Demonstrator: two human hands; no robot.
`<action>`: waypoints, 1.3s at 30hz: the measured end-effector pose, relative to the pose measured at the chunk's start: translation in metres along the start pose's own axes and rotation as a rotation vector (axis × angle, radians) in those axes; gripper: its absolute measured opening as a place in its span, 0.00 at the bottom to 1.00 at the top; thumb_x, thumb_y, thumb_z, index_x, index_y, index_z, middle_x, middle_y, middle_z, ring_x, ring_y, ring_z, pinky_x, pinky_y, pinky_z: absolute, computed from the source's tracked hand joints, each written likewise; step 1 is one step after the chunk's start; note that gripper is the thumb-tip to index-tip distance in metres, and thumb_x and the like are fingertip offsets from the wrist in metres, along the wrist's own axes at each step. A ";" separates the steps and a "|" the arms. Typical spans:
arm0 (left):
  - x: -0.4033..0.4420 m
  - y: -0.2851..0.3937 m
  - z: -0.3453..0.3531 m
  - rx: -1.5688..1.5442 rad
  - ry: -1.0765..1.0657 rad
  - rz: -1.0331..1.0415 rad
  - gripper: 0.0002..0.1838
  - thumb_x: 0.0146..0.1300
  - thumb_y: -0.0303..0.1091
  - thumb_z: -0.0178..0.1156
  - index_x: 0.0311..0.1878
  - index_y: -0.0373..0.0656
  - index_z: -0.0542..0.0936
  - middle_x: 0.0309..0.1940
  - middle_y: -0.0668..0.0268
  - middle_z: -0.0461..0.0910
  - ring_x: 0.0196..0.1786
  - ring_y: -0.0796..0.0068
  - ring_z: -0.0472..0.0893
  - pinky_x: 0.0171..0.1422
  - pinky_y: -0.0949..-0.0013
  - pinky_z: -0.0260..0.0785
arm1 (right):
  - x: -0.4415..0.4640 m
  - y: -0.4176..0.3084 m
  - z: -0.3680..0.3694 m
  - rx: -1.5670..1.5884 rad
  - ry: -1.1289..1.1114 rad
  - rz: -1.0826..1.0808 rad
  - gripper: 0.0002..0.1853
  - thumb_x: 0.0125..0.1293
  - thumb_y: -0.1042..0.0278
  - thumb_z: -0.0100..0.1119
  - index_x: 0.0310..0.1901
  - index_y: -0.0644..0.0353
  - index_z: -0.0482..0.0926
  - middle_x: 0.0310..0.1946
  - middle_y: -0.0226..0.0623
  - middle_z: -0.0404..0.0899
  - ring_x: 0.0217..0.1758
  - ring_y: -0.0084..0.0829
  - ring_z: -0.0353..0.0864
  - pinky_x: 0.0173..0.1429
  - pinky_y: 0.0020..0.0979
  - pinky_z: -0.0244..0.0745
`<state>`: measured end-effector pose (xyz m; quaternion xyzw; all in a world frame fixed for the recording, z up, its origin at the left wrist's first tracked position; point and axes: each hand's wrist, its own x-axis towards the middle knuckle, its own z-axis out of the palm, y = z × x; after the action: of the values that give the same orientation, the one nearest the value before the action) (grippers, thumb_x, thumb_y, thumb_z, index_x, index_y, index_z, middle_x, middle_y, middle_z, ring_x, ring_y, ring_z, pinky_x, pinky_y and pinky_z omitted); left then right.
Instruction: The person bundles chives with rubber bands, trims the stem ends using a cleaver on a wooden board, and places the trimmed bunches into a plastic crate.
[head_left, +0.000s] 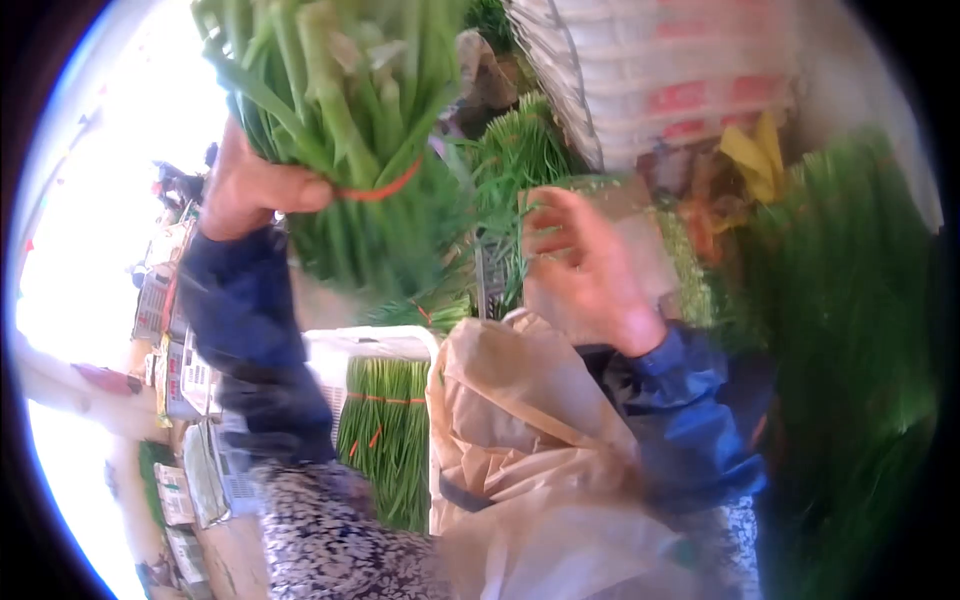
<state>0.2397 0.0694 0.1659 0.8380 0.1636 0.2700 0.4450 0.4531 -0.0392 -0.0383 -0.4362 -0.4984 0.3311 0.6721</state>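
My left hand [245,192], raised at the upper left, grips a thick bunch of green stalks [350,110]. An orange-red band [385,182] wraps the bunch, and the pale cut ends face the camera. The thumb lies beside the band; the other fingers are behind the stalks. Apart from the bunch, my right hand [585,265] hangs over a brown cardboard piece [610,325], fingers loosely curled and spread, with nothing visible in them. Motion blurs it slightly. A tan apron [520,400] covers my lap.
Beside my left thigh, a white plastic crate [435,355] holds banded green bunches [385,430]. Tall greens [850,300] stand at right. A white woven basket [660,70] is at the top, near a yellow item [755,155]. More greens [520,140] lie ahead. Crates [150,300] line the left.
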 end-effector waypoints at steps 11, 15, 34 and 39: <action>-0.170 -0.161 0.175 -0.123 0.280 -0.637 0.60 0.48 0.35 0.78 0.77 0.32 0.45 0.66 0.52 0.67 0.67 0.64 0.69 0.74 0.62 0.59 | -0.139 0.055 0.028 0.440 -0.506 0.830 0.20 0.66 0.70 0.60 0.57 0.64 0.71 0.36 0.37 0.80 0.31 0.27 0.81 0.32 0.29 0.77; -0.170 -0.156 0.176 -0.044 0.239 -0.643 0.59 0.48 0.36 0.76 0.76 0.29 0.47 0.65 0.47 0.69 0.67 0.61 0.70 0.72 0.64 0.60 | -0.120 0.074 0.000 -0.434 -0.622 0.324 0.17 0.66 0.67 0.60 0.54 0.65 0.76 0.29 0.34 0.81 0.31 0.25 0.81 0.37 0.27 0.75; -0.150 -0.157 0.174 0.354 0.043 -0.665 0.59 0.50 0.56 0.72 0.74 0.30 0.51 0.59 0.43 0.76 0.62 0.53 0.77 0.66 0.60 0.66 | -0.058 0.119 -0.052 -0.888 0.061 0.065 0.10 0.63 0.70 0.60 0.45 0.63 0.78 0.31 0.43 0.82 0.34 0.38 0.81 0.41 0.34 0.75; -0.151 -0.160 0.181 0.314 0.060 -0.631 0.64 0.43 0.51 0.78 0.74 0.29 0.49 0.59 0.44 0.75 0.63 0.53 0.76 0.68 0.60 0.65 | -0.087 0.068 -0.021 -0.424 -0.226 0.122 0.14 0.59 0.69 0.65 0.44 0.64 0.78 0.28 0.38 0.80 0.30 0.26 0.77 0.36 0.30 0.73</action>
<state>0.2217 -0.0393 -0.0972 0.7960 0.4669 0.1151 0.3675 0.4476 -0.0935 -0.1365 -0.5569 -0.6015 0.3059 0.4843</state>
